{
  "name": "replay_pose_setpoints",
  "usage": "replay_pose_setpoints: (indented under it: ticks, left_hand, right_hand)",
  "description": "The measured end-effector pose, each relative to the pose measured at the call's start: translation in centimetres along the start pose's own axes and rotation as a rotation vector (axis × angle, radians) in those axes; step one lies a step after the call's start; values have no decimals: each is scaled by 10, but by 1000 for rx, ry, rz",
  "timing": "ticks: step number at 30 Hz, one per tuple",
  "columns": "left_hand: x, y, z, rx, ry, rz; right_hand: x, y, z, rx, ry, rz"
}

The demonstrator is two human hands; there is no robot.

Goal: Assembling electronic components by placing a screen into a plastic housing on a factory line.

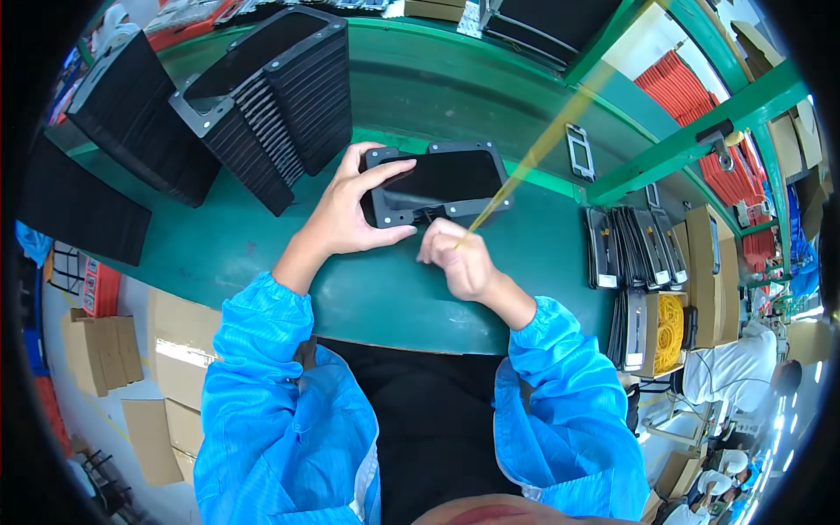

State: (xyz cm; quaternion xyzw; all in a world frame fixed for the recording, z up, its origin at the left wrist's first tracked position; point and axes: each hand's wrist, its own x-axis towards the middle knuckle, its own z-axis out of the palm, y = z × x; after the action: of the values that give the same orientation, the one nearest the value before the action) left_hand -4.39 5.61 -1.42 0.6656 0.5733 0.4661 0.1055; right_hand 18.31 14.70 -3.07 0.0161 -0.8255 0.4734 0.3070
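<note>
Small white rectangular labels (662,277) on flat black upright packages (632,236), near the brown cardboard box of yellow strands (653,325): print illegible. Legible text elsewhere: none.

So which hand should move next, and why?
I'd say the right hand should gently move up to the small dark piece at the near edge of the framed black panel. It is curled just below that spot, while the left hand grips the panel's left end, which probably helps steady it. I can't tell what the right fingertips hold.
</note>
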Motion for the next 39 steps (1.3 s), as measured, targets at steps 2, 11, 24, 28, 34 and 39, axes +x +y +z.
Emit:
replay_pose_setpoints:
  ticks: [2,11,24,28,34,39]
  left_hand:
    - [3,-4,3,-69,27,-50]
    - [4,60,-30,423,258,280]
    - [14,33,-200,561,329,-55]
    - [14,42,-157,530,489,34]
    - [10,59,-81,200,199,534]
    - [34,4,-3,-100,146,-17]
  right_hand:
    - [9,-4,1,384,135,245]
    - [13,12,34,-232,123,-315]
    - [8,5,25,-30,99,-117]
    - [3,5,21,-70,106,-99]
    - [34,-12,-30,28,327,-154]
    - [84,-43,-113,-25,648,134]
